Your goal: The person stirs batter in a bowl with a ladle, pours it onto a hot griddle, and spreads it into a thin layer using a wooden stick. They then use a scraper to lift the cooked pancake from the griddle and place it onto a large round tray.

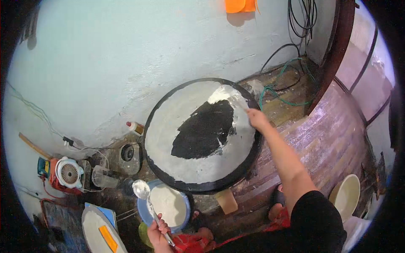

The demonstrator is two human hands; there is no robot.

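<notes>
My right hand (257, 120) is closed around the thin handle of a spreader, whose blade is hard to separate from the pale batter at the upper right. That batter (168, 122) covers much of a large round black griddle (199, 187) in a thin layer. A dark uncoated patch (204, 130) shows in its middle. In my left hand (159, 231) is the handle of a metal ladle (141, 189). White batter coats the ladle's bowl, which is over the left rim of a blue basin (143, 215). More pale batter (171, 204) lies in the basin.
At the lower left are a pale oval surface (93, 223) bearing an orange strip (108, 239), a round-grilled blower (69, 172) and a clear jug (104, 176). A small bottle (135, 127) stands left of the griddle. Behind it are green tubing (291, 101) and a wall; a cream basin (346, 197) sits right.
</notes>
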